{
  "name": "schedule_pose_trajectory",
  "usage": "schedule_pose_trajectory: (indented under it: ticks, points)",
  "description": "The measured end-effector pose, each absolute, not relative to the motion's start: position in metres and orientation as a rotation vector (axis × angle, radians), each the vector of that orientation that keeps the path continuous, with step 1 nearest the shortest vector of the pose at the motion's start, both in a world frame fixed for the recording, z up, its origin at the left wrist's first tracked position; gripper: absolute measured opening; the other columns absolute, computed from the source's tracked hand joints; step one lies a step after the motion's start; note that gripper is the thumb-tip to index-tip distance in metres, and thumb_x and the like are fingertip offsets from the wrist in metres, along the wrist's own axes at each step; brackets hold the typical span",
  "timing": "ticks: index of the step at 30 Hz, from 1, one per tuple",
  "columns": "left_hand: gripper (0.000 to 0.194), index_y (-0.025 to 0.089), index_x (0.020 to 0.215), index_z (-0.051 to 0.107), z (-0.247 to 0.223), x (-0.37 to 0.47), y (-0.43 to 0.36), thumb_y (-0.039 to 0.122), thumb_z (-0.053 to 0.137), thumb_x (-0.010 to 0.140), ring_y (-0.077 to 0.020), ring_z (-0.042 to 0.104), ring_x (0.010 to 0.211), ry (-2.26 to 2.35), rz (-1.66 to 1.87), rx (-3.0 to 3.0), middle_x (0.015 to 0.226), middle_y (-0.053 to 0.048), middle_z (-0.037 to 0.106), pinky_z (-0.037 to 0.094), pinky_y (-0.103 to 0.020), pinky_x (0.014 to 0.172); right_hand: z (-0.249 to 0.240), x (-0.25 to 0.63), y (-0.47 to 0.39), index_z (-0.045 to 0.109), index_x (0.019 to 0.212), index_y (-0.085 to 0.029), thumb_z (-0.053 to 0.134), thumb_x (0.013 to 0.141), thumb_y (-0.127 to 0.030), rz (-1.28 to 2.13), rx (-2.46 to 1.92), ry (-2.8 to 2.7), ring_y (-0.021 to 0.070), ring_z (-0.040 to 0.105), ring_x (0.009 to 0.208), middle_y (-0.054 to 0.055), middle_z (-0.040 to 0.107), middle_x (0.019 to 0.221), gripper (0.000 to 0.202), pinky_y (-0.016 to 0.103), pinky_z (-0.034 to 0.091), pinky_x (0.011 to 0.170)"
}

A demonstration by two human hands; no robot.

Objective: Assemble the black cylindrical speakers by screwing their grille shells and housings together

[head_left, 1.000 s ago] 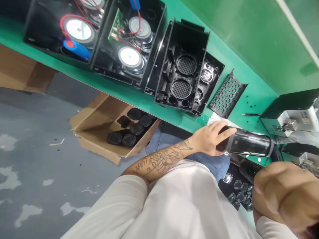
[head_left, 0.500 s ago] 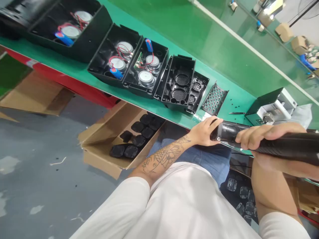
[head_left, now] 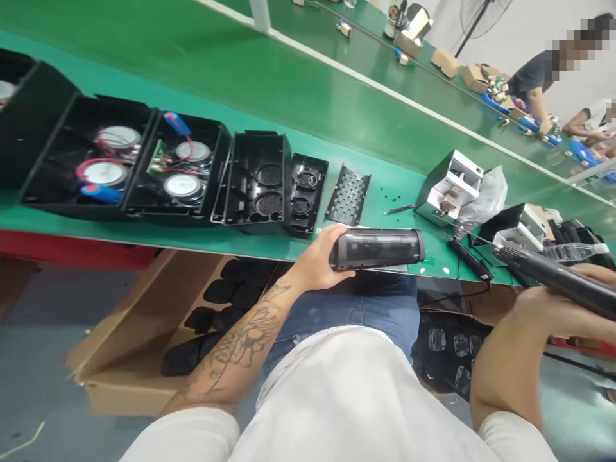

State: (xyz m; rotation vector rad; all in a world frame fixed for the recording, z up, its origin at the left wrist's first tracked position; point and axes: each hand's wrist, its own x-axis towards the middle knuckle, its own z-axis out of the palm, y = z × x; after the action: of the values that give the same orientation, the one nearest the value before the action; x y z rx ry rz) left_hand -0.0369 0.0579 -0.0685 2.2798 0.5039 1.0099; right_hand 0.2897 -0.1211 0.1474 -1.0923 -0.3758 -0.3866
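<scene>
My left hand [head_left: 325, 260] grips one end of a black, rounded speaker [head_left: 380, 249] with a mesh front, held level at the bench's near edge. To the right, my right hand [head_left: 572, 314] is wrapped round a black electric screwdriver [head_left: 548, 273]. Its thin bit points left, toward a screw dispenser, and stays apart from the speaker. Beyond the speaker lies a perforated black grille [head_left: 350, 196]. Beside that are a black panel with two round openings [head_left: 310, 192] and a hollow black housing [head_left: 255, 167].
Open housings with wired drivers [head_left: 180, 170] line the bench's left. Two screw dispensers [head_left: 450, 186], a second electric screwdriver [head_left: 471, 260] and a plastic bottle [head_left: 575, 251] stand right. A carton of black parts [head_left: 139, 359] sits below. Other people work at the far right.
My right hand with the screwdriver has moved right, away from the speaker, uncovering its mesh front. The view has swung right, bringing in the dispensers and other people.
</scene>
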Motion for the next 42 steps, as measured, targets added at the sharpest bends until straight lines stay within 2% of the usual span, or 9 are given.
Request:
schedule_pose_trajectory:
  ticks: [2,5,14,20,24,27,30,36,42]
  points:
    - [0.103,0.021,0.167,0.032,-0.073,-0.044,0.062,0.040,0.092,0.086,-0.0431,0.061,0.152,0.477,1.059,2.301,0.159,-0.024,0.057,0.056,-0.066,0.127,0.129,0.289,-0.118,0.056,0.099,-0.018,-0.008,0.119,-0.058,-0.477,-1.088,-0.351,0.0089,0.042,0.054,0.004,0.044,0.082,0.079,0.018,0.038,0.042]
    - [0.108,0.022,0.169,0.028,-0.080,-0.049,0.065,0.042,0.093,0.085,-0.0447,0.063,0.150,0.443,1.103,2.353,0.158,-0.025,0.056,0.058,-0.069,0.123,0.094,0.290,-0.117,0.055,0.111,-0.019,-0.004,0.122,-0.054,-0.163,-1.297,-0.076,0.0145,0.046,0.048,-0.002,0.041,0.070,0.069,0.022,0.035,0.038]
    - [0.112,0.020,0.174,0.021,-0.074,-0.039,0.069,0.042,0.091,0.090,-0.0450,0.047,0.167,0.459,0.930,2.321,0.172,-0.029,0.046,0.046,-0.071,0.135,0.033,0.279,-0.077,0.061,0.111,-0.012,0.027,0.123,-0.054,0.313,-1.292,0.386,0.0156,0.068,0.062,0.004,0.066,0.086,0.055,0.023,0.061,0.054]
    - [0.115,0.018,0.181,0.000,-0.076,-0.016,0.053,0.041,0.077,0.099,-0.0425,0.029,0.177,0.558,1.037,2.273,0.185,-0.032,0.027,0.037,-0.065,0.141,0.038,0.270,-0.040,0.063,0.114,-0.013,0.021,0.120,-0.049,0.482,-1.234,0.370,0.0162,0.074,0.067,0.006,0.070,0.093,0.056,0.022,0.064,0.053]
    - [0.084,0.012,0.175,0.027,-0.098,0.002,0.017,0.037,0.064,0.104,-0.0431,0.024,0.178,0.876,1.136,2.304,0.183,-0.033,0.032,0.033,-0.071,0.141,0.034,0.267,-0.034,0.069,0.118,-0.012,0.014,0.122,-0.046,0.609,-1.189,0.180,0.0167,0.081,0.098,0.012,0.074,0.117,0.065,0.028,0.074,0.077]
    - [0.057,0.016,0.155,0.061,-0.120,0.010,-0.018,0.037,0.065,0.102,-0.0407,0.051,0.164,0.897,1.102,2.258,0.164,-0.027,0.058,0.046,-0.070,0.132,0.031,0.273,-0.040,0.077,0.111,-0.018,0.015,0.121,-0.042,0.748,-1.322,-0.082,0.0185,0.080,0.110,0.017,0.072,0.127,0.067,0.036,0.075,0.084]
    - [0.031,0.021,0.127,0.079,-0.133,0.004,-0.042,0.034,0.068,0.101,-0.0313,0.073,0.134,0.679,1.054,2.262,0.138,-0.019,0.075,0.063,-0.055,0.117,0.033,0.278,-0.042,0.079,0.100,-0.027,0.020,0.119,-0.035,0.807,-1.607,-0.210,0.0199,0.079,0.114,0.015,0.072,0.129,0.062,0.048,0.074,0.093]
    - [0.037,0.018,0.140,0.076,-0.133,-0.030,-0.045,0.030,0.056,0.111,-0.0240,0.076,0.121,0.802,0.572,2.218,0.140,-0.017,0.075,0.060,-0.039,0.113,0.037,0.266,-0.028,0.075,0.084,-0.026,0.031,0.113,-0.025,0.836,-1.896,-0.410,0.0119,0.068,0.138,0.006,0.068,0.148,0.052,0.046,0.068,0.107]
    - [0.039,0.012,0.141,0.074,-0.156,-0.050,-0.044,0.023,0.058,0.107,-0.0281,0.076,0.120,0.977,0.379,2.070,0.137,-0.020,0.075,0.060,-0.041,0.109,0.033,0.252,-0.020,0.072,0.082,-0.019,0.029,0.114,-0.026,0.799,-1.750,-0.361,0.0141,0.076,0.118,0.011,0.073,0.135,0.054,0.031,0.069,0.083]
